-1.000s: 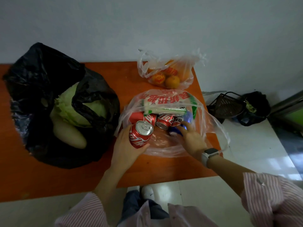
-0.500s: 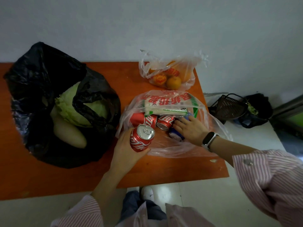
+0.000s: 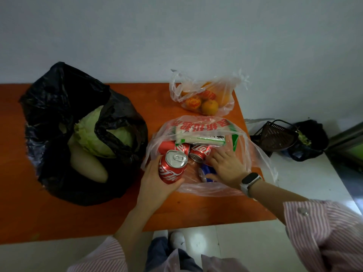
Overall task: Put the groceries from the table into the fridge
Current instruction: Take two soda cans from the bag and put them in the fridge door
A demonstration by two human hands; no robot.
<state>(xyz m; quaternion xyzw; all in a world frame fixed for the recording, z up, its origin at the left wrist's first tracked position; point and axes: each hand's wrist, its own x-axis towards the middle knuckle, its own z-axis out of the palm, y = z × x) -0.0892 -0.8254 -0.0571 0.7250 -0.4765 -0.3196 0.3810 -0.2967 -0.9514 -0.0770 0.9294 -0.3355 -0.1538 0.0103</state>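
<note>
Two hands over orange table [image 3: 59, 216] | left hand [image 3: 155, 183] grips upright red aluminium can [image 3: 172, 166] at edge of crinkled clear bag [image 3: 253, 154] | right hand [image 3: 227, 165] inside bag, fingers curled around blue can [image 3: 206, 173] | glossy black bag [image 3: 59, 99] holds leafy cabbage [image 3: 94, 138].

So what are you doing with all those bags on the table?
A person is unpacking groceries at the orange wooden table. The left hand holds a red soda can upright. The right hand reaches into the clear plastic bag, over a blue can lying beside more red cans. A green cabbage sits in the black plastic bag, and a small clear bag of oranges waits at the back. Nothing shows a fridge yet.
</note>
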